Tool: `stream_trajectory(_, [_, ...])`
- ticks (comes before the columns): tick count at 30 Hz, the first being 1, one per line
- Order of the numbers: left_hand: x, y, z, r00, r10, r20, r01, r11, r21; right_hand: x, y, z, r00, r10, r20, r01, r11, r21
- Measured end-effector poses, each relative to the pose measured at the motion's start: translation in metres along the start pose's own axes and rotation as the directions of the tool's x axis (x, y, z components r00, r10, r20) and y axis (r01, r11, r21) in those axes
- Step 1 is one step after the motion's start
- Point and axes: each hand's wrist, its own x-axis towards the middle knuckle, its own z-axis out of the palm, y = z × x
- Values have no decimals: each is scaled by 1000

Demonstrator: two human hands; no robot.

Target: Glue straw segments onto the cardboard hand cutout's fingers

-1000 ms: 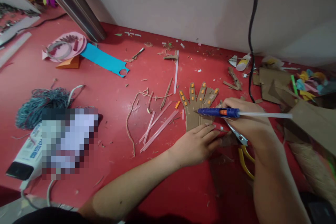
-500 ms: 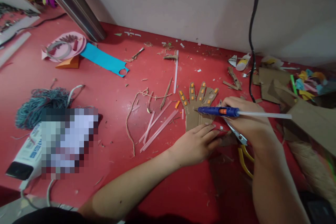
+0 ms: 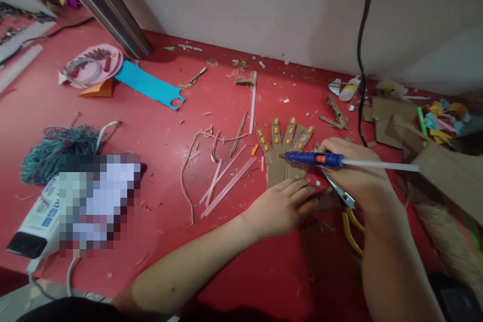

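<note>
A brown cardboard hand shape lies on the red table, with small orange pieces along its fingers. My left hand rests on its lower edge, fingers spread and lying fairly flat. In my right hand is a blue glue gun, a clear glue stick jutting from its rear. The gun's nozzle is at the palm of the cardboard; whether it touches cannot be made out. Scissors with yellow handles lie beneath my right hand. Pink straws and a loose orange piece are left of the cardboard.
Brown string curves left of the straws. Blue-green yarn and a white box lie at the left, near a blue strip and a metal cylinder. A black cable hangs behind; cardboard scraps fill the right.
</note>
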Motion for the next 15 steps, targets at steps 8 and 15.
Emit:
stream_trajectory(8, [0, 0, 0, 1000, 3, -13, -3, 1000, 12, -1, 2, 2, 999, -23, -24, 23, 1000, 1])
stream_trajectory(15, [0, 0, 0, 1000, 0, -18, 0, 1000, 5, -2, -3, -2, 1000, 14, 17, -14, 1000, -10])
